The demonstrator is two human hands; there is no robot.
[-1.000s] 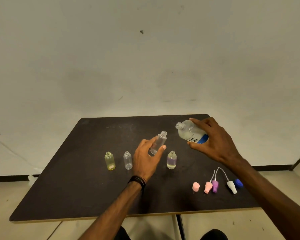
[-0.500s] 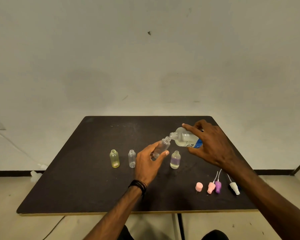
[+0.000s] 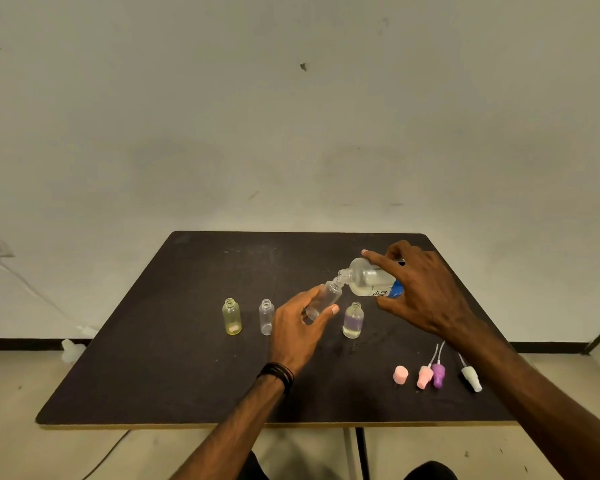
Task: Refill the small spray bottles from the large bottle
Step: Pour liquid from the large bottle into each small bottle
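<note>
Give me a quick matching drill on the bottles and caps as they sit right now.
Things:
1. yellow bottle
2. large bottle
3. pink cap
4. tilted small bottle

States:
A. held in the left hand
B. lying near the table's front right
C. standing at the far left of the row
D. tipped over in the right hand

Pairs: 1-C, 2-D, 3-B, 4-A
</note>
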